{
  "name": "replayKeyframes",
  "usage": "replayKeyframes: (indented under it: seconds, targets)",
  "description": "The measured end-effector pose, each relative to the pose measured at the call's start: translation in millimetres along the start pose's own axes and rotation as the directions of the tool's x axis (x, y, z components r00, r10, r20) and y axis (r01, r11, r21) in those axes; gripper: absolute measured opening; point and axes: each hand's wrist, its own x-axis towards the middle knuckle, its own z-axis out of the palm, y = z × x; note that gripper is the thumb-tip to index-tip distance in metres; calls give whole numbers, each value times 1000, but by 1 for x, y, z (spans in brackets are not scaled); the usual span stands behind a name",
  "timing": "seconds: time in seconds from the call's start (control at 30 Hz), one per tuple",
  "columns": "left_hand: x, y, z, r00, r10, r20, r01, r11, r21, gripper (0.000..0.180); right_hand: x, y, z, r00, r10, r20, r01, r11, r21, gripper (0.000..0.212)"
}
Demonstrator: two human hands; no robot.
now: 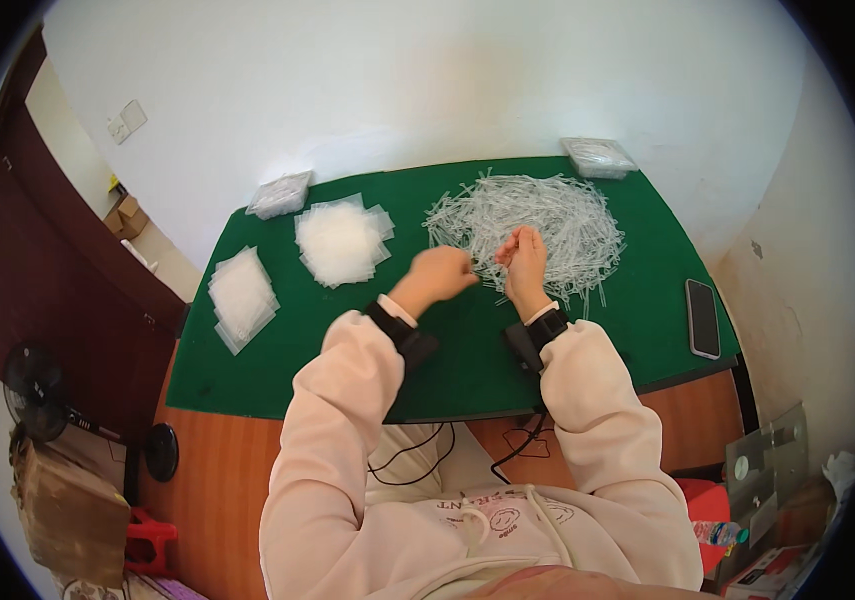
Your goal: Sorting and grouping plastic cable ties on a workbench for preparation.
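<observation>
R hand (524,268) @ stick pile (562,215); clr box (598,160) behind, contents unclear

Thin, clear plastic sticks (572,222) in a broad, tangled heap on the green tabletop (652,310).

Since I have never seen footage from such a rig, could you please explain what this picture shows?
There is no machine here: a person works with two bare hands. The camera sits on their head, looking down; its wide fisheye lens bends straight edges.

On the green table lie a large pile of thin, clear pieces, a larger stack and a smaller stack of translucent sheets, two clear packs at the far corners, and a phone at right.

The left hand is slightly blurred, and the right hand is at the pile's near edge; whether either holds anything is unclear.
</observation>
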Motion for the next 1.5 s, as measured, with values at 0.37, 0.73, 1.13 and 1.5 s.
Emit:
replayKeyframes:
  seconds: [0.37,0.73,1.13,1.5]
  targets:
    - [9,-67,8,944,-184,273,208,976,-63,22,-2,4,0,994,105,18,-102,987,-121,22]
    - [7,-24,-13,970,-210,-119,102,803,-588,17,-7,7,2,979,182,94,-158,964,-215,20]
    - [-1,18,8,981,-118,-155,-11,760,-649,20,-13,3,10,991,70,117,-33,957,-287,15]
    - [1,-1,14,967,-52,-248,-34,943,-330,20,-5,13,2,991,84,103,-58,970,-238,15]
